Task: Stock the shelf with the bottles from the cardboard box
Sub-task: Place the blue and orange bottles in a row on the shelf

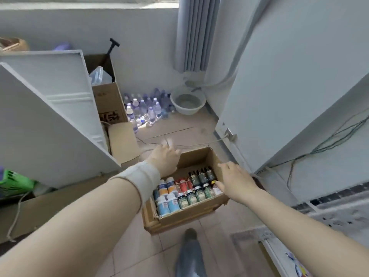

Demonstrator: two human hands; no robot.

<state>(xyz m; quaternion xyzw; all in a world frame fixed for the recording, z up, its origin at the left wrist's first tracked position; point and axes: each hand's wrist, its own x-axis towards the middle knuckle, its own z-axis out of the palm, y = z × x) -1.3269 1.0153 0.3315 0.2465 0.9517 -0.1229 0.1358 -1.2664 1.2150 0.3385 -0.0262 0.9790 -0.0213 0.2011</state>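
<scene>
An open cardboard box [201, 156] sits on the tiled floor, packed with several small bottles: white-capped blue ones [166, 202], green-labelled ones [191, 197], red ones [182, 184] and dark dropper bottles [201, 176]. My left hand [165, 158], a white band on its wrist, hovers over the box's far left corner with fingers spread and blurred. Over the box's right side is my right hand [235, 180], fingers extended, its thumb next to a small bottle at the right end. Neither hand holds anything.
A white shelf unit [50, 108] slants at the left. Tall cardboard boxes [108, 102] stand behind it. Many water bottles [145, 108] and a grey basin [187, 101] sit by the far wall. A white cabinet [279, 96] with cables rises on the right. My shoe [189, 254] is near the box.
</scene>
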